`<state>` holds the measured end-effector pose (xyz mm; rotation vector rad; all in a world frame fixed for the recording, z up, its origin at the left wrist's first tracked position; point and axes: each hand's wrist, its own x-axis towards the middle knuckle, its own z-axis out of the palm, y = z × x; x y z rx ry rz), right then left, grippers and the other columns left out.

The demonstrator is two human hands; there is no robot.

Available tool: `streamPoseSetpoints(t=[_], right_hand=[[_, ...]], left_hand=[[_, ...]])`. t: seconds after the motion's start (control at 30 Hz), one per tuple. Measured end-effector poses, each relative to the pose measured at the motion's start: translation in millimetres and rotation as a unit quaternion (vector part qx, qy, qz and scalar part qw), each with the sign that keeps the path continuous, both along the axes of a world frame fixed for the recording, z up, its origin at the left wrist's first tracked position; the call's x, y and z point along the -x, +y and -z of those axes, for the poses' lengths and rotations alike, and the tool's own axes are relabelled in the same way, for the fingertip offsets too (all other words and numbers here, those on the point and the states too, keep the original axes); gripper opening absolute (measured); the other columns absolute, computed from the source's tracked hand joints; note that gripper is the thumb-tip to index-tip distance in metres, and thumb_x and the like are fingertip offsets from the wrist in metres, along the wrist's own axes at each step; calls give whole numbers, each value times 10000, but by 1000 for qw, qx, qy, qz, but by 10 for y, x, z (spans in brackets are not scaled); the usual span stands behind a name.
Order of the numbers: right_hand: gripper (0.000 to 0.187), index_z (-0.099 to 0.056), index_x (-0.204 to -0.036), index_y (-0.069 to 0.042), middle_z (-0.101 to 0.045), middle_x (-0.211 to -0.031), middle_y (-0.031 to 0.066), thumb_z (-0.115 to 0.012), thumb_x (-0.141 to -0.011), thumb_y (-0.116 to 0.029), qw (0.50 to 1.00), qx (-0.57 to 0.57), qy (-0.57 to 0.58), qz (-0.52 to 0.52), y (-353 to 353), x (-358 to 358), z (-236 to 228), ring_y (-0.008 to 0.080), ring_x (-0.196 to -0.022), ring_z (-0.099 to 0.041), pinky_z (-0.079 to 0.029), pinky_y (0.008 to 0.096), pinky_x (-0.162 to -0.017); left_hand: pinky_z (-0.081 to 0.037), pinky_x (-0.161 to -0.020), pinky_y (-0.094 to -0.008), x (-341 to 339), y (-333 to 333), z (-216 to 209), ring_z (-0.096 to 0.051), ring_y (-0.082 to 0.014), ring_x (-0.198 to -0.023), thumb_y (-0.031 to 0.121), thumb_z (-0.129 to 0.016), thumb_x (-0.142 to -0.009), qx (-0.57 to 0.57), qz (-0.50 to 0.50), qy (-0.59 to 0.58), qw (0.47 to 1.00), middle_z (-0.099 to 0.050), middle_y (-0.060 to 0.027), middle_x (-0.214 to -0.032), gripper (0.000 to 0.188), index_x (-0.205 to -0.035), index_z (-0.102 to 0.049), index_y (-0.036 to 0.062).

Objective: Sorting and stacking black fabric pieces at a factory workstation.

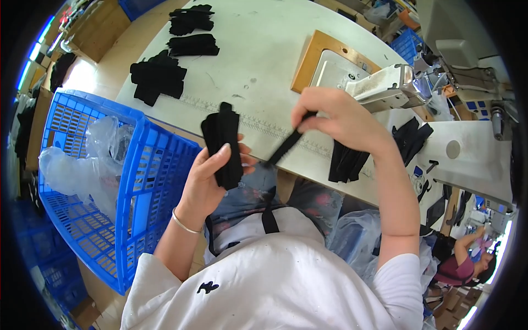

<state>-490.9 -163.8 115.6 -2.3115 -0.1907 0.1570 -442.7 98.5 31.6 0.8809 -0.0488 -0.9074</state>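
A stack of black fabric strips (224, 144) lies in my left hand (212, 165), the thumb pressed across its front and the fingers behind it. Between thumb and fingers, my right hand (335, 118) pinches one end of a single black fabric strip (285, 147), which slants down toward the table's front edge. Below my right wrist, a bundle of black strips (349, 161) rests on the table edge. Another black pile (411, 137) is right of that wrist. Farther off at the left lie several black fabric piles (158, 76) on the white table (247, 49).
A sewing machine (385, 85) with a wood-framed plate (308, 60) stands at the right. Ruler markings run along the table's front. At my left is a blue plastic crate (135, 203) holding clear plastic bags (91, 165). Another person (467, 264) is at the far right.
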Motion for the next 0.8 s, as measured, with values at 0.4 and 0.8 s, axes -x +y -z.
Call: streamPoseSetpoints(t=[0.4, 0.8], right_hand=[[168, -677, -957, -27, -629, -1103, 9, -659, -791, -7, 947, -247, -66, 196, 37, 563, 174, 113, -982, -576, -487, 256, -773], [110, -685, -962, -28, -672, -866, 18, -592, -908, -49, 861, -341, -235, 296, -179, 661, 193, 76, -736, -620, -490, 223, -652]], left_hand=[[-558, -698, -328, 390, -581, -103, -659, -189, -780, 106, -657, -884, 68, 236, 32, 969, -645, -134, -1023, 333, -1167, -517, 0], [-519, -677, -300, 518, -661, -60, -626, -155, -724, 115, -671, -869, -15, 302, -20, 953, -657, -123, -1019, 316, -1127, -538, -11]])
